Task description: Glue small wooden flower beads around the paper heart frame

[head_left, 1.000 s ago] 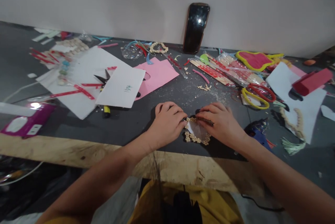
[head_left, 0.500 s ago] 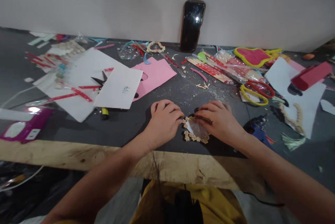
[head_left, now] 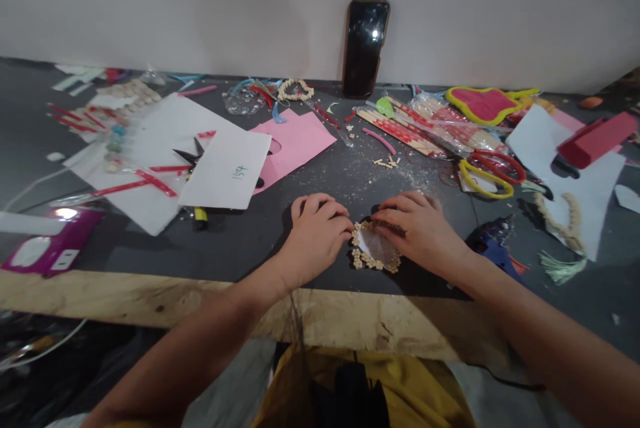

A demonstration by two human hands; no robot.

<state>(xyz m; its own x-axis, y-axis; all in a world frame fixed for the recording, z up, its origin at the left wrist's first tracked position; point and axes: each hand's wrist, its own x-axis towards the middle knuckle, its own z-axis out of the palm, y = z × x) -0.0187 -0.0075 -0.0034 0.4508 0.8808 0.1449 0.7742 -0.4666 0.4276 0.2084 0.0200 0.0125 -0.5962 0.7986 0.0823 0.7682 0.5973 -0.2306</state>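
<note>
On the dark tabletop lies a small frame (head_left: pixel 367 260), edged with clusters of tan wooden bits round a pale, smooth centre. My left hand (head_left: pixel 319 231) holds its left edge, fingers curled and fingertips pressed at the rim. From the other side my right hand (head_left: pixel 417 225) is closed over the upper right edge, covering part of it. The tips of both thumbs are hard to see. Beyond the hands are some short cut sticks (head_left: pixel 386 163) and pale crumbs.
A phone (head_left: pixel 366 48) leans on the wall. Scissors (head_left: pixel 486 178), bundled red-tipped sticks (head_left: pixel 400 131) and a blue tool (head_left: pixel 495 248) are to the right. Pink paper (head_left: pixel 300 141), white sheets (head_left: pixel 143 121) and pliers (head_left: pixel 193 151) lie left. A wooden strip (head_left: pixel 210 288) edges the table.
The view has shifted very slightly. Both hands keep nearly the same place on the frame; no other object has visibly moved.
</note>
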